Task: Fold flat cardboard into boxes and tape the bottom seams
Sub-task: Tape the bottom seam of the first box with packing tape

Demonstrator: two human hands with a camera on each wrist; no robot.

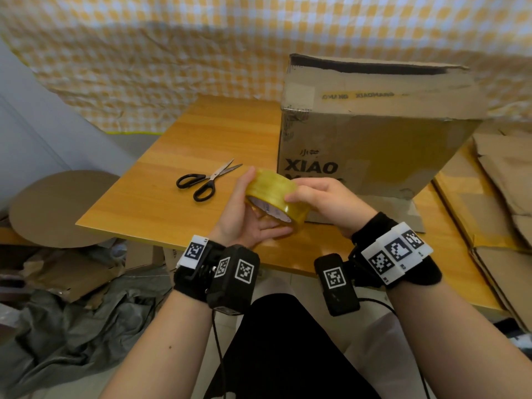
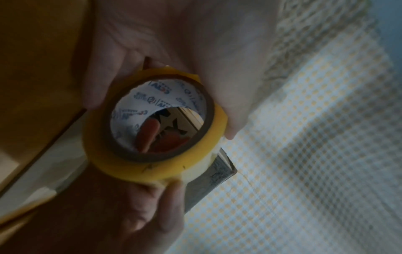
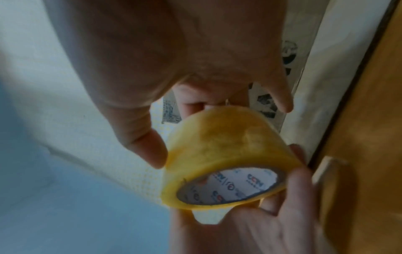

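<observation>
A roll of yellowish clear tape (image 1: 273,198) with a white printed core is held above the table's near edge. My left hand (image 1: 244,214) cups it from below and the left, fingers and thumb curled round its rim. My right hand (image 1: 322,201) lies on its top right, thumb and fingers on the outer band. In the left wrist view the tape roll (image 2: 152,130) faces the camera; in the right wrist view the tape roll (image 3: 224,154) sits between both hands. An erected cardboard box (image 1: 371,131) printed "XIAO" stands just behind, its upper face shut with old tape.
Black-handled scissors (image 1: 205,180) lie open on the wooden table (image 1: 161,197), left of the hands. Flat cardboard sheets (image 1: 501,182) are stacked at the right. A round cardboard disc (image 1: 60,208) and crumpled grey wrapping (image 1: 72,321) lie lower left. A checked cloth hangs behind.
</observation>
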